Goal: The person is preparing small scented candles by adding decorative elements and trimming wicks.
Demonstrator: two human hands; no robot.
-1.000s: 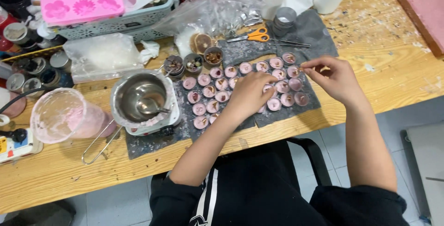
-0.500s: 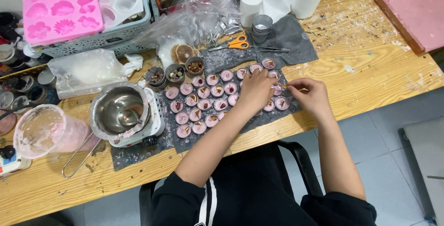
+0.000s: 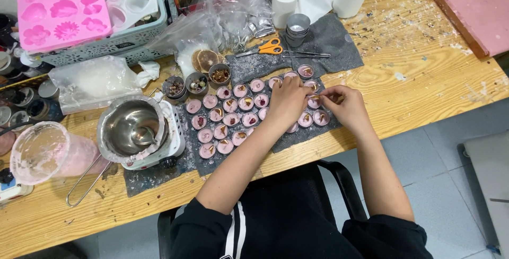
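Several small pink candle cups (image 3: pixel 231 119) stand in rows on a dark grey mat (image 3: pixel 339 44), most topped with dried flower bits. My left hand (image 3: pixel 286 100) lies palm down over the right end of the rows, its fingertips touching a candle (image 3: pixel 314 101). My right hand (image 3: pixel 344 102) is just beside it, thumb and forefinger pinched over that same candle on a tiny flower piece. Both forearms reach in from the table's front edge.
Left of the mat, a metal pot (image 3: pixel 132 129) sits on a white heater beside a pink-stained measuring cup (image 3: pixel 45 153). Behind are small tins of dried flowers (image 3: pixel 197 84), orange scissors (image 3: pixel 262 48), stacked metal cups (image 3: pixel 297 25), white rolls (image 3: pixel 285 2), pink silicone moulds (image 3: pixel 61 7) and a wax bag (image 3: pixel 93 81).
My right hand has come in closer to the left, and both now meet over one candle at the right end of the rows. The view has shifted slightly.
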